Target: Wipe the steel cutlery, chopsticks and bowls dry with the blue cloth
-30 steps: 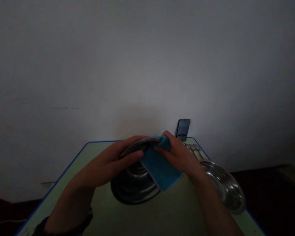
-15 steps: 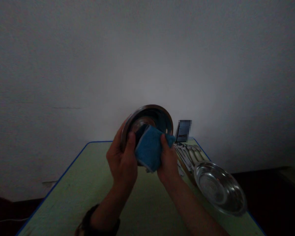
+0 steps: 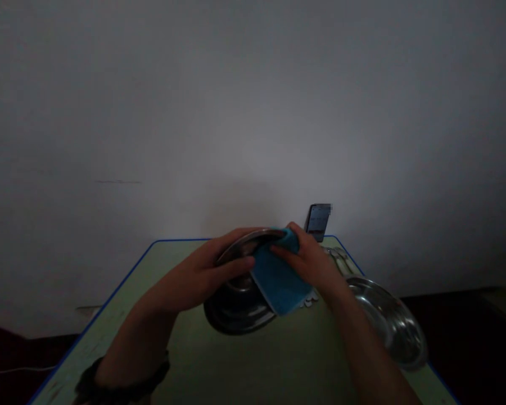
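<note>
My left hand (image 3: 211, 267) grips the rim of a shiny metal bowl (image 3: 240, 315), thumb on the inside and fingers over the outer side. The bowl is tilted above the table, its hollow facing me. Bunched in my right hand (image 3: 310, 259) is a blue cloth (image 3: 280, 281), pinched over the bowl's right rim. The loose part of the cloth hangs down across the hollow and hides part of it. The fingertips of my right hand are partly hidden behind the cloth.
A second metal bowl (image 3: 398, 332) stands at the table's right edge, partly behind my right forearm. Cutlery (image 3: 341, 260) lies beyond it. A phone (image 3: 317, 222) leans against the wall at the back. The light green table (image 3: 244, 374) has a blue edge.
Half a second ago the bowl was raised higher with the cloth inside it. Now it is lower and turned, and the cloth has moved to its right rim, much as one second ago.
</note>
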A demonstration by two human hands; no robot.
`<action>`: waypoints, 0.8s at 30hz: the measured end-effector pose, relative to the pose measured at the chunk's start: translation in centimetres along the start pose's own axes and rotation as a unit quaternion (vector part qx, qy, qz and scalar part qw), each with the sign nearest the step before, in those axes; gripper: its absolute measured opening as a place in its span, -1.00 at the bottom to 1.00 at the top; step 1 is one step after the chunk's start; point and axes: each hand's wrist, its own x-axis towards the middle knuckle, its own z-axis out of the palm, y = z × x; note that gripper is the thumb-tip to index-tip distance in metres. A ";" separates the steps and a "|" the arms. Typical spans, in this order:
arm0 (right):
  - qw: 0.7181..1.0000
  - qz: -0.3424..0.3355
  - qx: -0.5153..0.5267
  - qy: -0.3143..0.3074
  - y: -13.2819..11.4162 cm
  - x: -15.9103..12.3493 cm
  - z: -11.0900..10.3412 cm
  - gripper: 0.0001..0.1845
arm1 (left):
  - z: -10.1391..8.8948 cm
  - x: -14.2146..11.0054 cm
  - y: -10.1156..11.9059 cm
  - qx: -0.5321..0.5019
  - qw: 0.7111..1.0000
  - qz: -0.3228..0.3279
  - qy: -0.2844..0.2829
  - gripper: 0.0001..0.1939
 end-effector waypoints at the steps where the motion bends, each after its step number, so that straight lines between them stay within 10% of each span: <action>1: 1.000 0.001 -0.002 0.026 -0.2 0.1 0.2 -0.76 | 0.1 0.0 0.0 0.008 1.000 0.007 -0.009 -0.62; 8: 0.916 0.115 0.219 0.316 0.4 1.0 2.5 -0.60 | 2.4 1.0 -0.8 -0.008 0.979 0.108 0.173 -0.66; 12: 0.808 0.248 0.448 0.290 0.2 0.5 5.3 -0.49 | 5.7 1.6 -2.1 0.026 0.916 0.160 0.368 -0.65; 15: 0.762 0.301 0.537 0.200 -0.2 0.1 7.1 -0.53 | 7.3 2.1 -3.2 0.057 0.880 0.227 0.414 -0.63; 19: 0.804 0.278 0.504 0.150 0.3 0.1 6.2 -0.56 | 5.6 2.3 -3.6 -0.035 0.918 0.181 0.352 -0.50; 24: 0.934 0.146 0.324 0.030 0.9 0.2 2.4 -0.59 | 0.6 0.8 -2.0 -0.167 0.979 0.012 0.113 -0.55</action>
